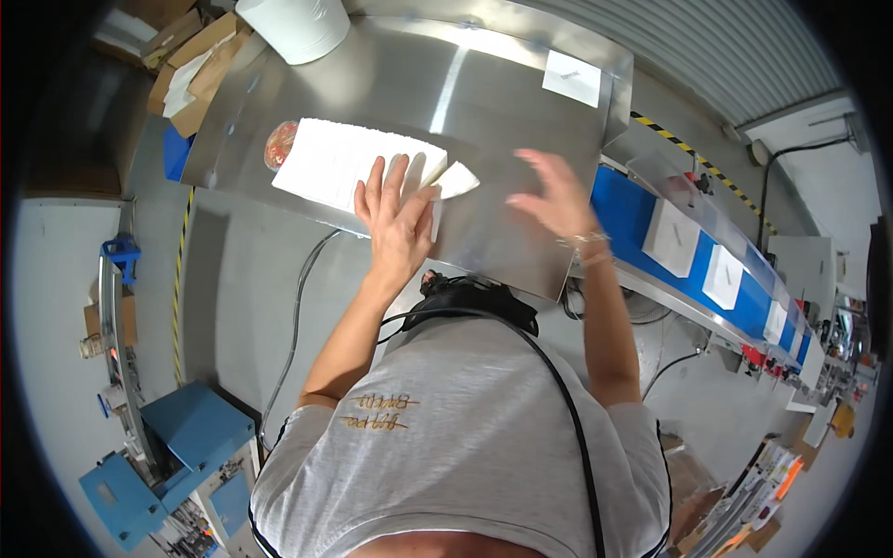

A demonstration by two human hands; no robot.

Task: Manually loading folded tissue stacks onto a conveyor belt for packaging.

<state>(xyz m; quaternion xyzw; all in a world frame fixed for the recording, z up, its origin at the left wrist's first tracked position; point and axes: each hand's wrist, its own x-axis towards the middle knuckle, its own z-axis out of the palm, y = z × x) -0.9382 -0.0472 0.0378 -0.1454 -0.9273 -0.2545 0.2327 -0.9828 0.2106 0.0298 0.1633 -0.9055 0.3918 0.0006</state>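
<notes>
A long white stack (349, 166), which looks like paper sheets or flat bags, lies on the steel table (493, 223). At its right end a white corner flap (457, 181) sticks out. My left hand (398, 221) rests over the stack's near right end, fingers stretched and apart, its thumb by the flap. To the right, my right hand (558, 200) is above the bare steel, slightly blurred, with thumb and fingers apart and nothing in it. A red-patterned round object (280, 146) sits against the stack's left end, partly covered.
A single white packet (571, 79) lies at the table's far right corner. On the right runs a blue conveyor belt (621, 205) carrying several white packets (672, 237). A white bucket (296, 28) and open cardboard boxes (200, 79) stand far left. A dark cable hangs over my shirt.
</notes>
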